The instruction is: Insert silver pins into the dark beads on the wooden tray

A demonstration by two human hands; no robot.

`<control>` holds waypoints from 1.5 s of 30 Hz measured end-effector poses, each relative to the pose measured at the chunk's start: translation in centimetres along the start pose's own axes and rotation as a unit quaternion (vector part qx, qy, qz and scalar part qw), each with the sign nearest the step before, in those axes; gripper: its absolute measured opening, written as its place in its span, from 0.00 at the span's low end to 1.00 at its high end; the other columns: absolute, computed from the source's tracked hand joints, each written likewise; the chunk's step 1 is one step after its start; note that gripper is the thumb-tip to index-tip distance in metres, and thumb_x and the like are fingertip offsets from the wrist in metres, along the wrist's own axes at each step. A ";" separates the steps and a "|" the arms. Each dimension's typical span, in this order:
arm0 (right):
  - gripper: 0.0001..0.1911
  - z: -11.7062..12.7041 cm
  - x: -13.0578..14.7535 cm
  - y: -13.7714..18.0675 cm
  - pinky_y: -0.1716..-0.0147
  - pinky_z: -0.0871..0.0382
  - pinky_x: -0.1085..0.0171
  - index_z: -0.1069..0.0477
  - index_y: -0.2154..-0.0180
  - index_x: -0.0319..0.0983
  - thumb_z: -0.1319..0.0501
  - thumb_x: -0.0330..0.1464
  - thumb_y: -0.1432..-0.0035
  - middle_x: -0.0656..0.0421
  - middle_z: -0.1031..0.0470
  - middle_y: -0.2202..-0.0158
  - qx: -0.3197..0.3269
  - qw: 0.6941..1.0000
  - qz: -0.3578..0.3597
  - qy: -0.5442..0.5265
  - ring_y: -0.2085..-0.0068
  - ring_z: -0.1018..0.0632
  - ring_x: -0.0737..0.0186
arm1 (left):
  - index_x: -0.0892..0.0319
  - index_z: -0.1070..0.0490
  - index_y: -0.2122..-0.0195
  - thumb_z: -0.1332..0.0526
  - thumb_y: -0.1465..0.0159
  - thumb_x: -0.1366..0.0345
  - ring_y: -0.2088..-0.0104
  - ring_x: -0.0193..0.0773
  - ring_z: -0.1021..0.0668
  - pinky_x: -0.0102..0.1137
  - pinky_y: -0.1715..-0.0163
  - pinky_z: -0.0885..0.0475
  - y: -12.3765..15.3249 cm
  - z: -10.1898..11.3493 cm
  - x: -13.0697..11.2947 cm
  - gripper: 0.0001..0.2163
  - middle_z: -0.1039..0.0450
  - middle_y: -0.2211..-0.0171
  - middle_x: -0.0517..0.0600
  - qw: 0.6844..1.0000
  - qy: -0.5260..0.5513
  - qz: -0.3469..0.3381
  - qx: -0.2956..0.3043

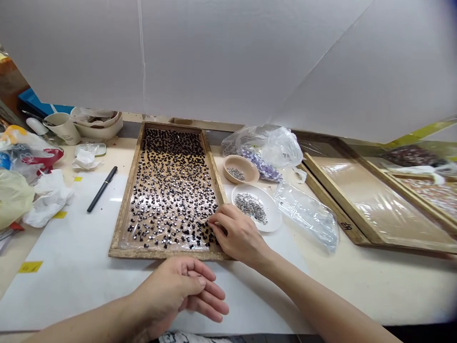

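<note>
A wooden-framed tray (123, 209) lies in front of me, its plastic-covered base dotted with many small shiny black pieces (174, 190). Over its lower right corner, my right hand (237, 233) is closed in a pinch, fingertips down among the black pieces. Whatever it pinches is too small and hidden to name. My left hand (189, 290) is held below the tray's near edge, palm turned up and slightly cupped, fingers stretched and apart. A tiny dark speck shows near its thumb. Just beyond my right hand sits a white dish (273, 216) of small silvery metal bits (252, 207).
A beige bowl (253, 174) with more metal bits stands behind the dish, beside plastic bags (278, 147) and a clear flat bag (310, 214). Other framed trays (389, 205) lie right. Left are a black pen (102, 189), crumpled tissue (50, 197) and a cup (64, 128).
</note>
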State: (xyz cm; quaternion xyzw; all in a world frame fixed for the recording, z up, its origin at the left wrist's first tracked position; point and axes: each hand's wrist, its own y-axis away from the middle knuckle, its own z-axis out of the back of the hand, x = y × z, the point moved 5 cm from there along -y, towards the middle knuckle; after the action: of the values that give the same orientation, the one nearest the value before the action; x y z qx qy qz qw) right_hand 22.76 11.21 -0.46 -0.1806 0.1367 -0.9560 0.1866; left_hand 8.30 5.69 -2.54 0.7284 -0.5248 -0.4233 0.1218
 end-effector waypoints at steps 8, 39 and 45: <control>0.09 -0.4 -0.3 0.1 0.70 0.38 0.64 0.30 0.71 0.36 0.47 0.26 0.42 0.55 0.32 0.71 0.007 1.000 0.000 -0.001 0.69 0.32 0.62 | 0.66 0.34 0.68 0.41 0.46 0.70 0.73 0.39 0.21 0.35 0.70 0.28 -0.3 0.2 0.4 0.06 0.25 0.73 0.55 1.000 0.008 -0.003 0.012; 0.08 -0.5 -0.8 0.1 0.70 0.35 0.63 0.28 0.69 0.36 0.45 0.25 0.42 0.54 0.30 0.70 -0.001 1.000 0.022 -0.003 0.68 0.30 0.61 | 0.67 0.32 0.65 0.38 0.52 0.75 0.66 0.44 0.20 0.37 0.62 0.28 -0.2 0.5 -0.7 0.11 0.24 0.67 0.58 0.999 0.026 -0.039 -0.023; 0.08 2.6 1.7 0.9 0.69 0.33 0.63 0.28 0.63 0.37 0.45 0.24 0.43 0.55 0.32 0.67 -0.021 0.995 0.011 -0.096 0.66 0.29 0.62 | 0.66 0.30 0.64 0.37 0.54 0.79 0.58 0.46 0.22 0.38 0.55 0.30 0.0 0.4 -1.1 0.15 0.25 0.62 0.57 0.997 0.050 -0.055 -0.027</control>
State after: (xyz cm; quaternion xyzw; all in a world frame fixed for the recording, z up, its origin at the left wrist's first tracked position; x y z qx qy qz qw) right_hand 22.62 9.15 2.10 -0.2738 0.1400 -0.9290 0.2058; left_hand 7.93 6.78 -2.24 0.7726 -0.4656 -0.4068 0.1442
